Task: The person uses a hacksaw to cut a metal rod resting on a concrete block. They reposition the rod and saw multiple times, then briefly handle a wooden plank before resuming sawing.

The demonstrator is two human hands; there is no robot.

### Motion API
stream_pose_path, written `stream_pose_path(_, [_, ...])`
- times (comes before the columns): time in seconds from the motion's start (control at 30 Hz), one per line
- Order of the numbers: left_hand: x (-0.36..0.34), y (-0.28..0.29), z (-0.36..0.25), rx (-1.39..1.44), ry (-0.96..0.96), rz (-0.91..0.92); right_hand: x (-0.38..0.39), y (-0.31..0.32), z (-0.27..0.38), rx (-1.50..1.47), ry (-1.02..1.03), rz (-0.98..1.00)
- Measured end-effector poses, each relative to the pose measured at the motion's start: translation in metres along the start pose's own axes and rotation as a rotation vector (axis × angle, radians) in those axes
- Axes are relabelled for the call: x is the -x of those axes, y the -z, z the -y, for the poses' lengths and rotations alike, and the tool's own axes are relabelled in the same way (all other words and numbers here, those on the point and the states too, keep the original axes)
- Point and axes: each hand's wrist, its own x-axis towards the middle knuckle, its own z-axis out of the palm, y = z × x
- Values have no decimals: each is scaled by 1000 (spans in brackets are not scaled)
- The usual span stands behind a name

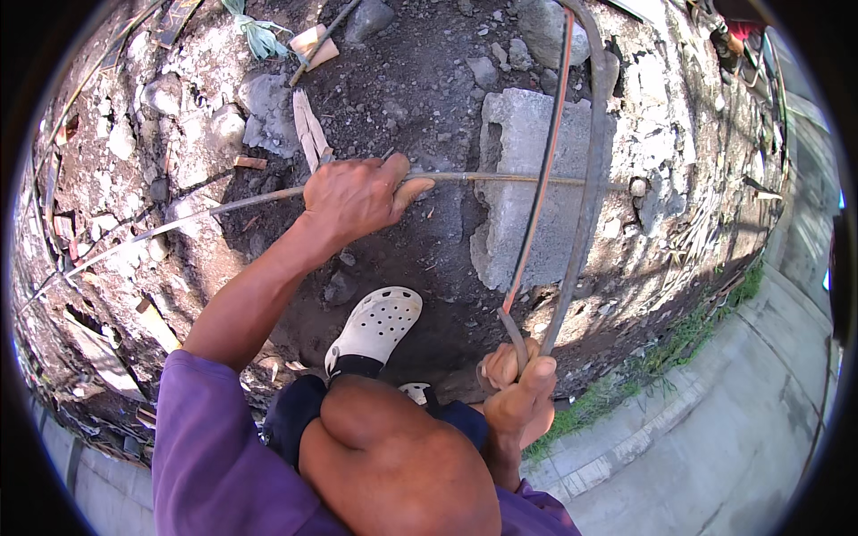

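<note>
Gripped tightly in the left hand (353, 198) is a thin steel rod (500, 178), which is laid across a concrete block (523, 192) on dark soil. Two curved bars (572, 223) are clasped at their near ends by the closed right hand (518, 393), just beside a white clog (375, 326).

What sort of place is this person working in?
Probably an outdoor building site: bare dirt strewn with rubble, a concrete block, and a steel rod gripped by the left hand.
</note>
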Motion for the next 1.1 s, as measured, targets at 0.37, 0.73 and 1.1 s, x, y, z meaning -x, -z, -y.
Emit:
stream_pose_path(0.37, [0, 2, -2, -33, -7, -9, -84, -44, -38, 206, -29, 73])
stream_pose_path(0.73, [-1, 5, -3, -53, 25, 54, -79, -42, -56, 334, 66, 54])
stream_pose_path(1.1, [0, 0, 1, -47, 10, 12, 19, -1, -41, 466, -102, 52])
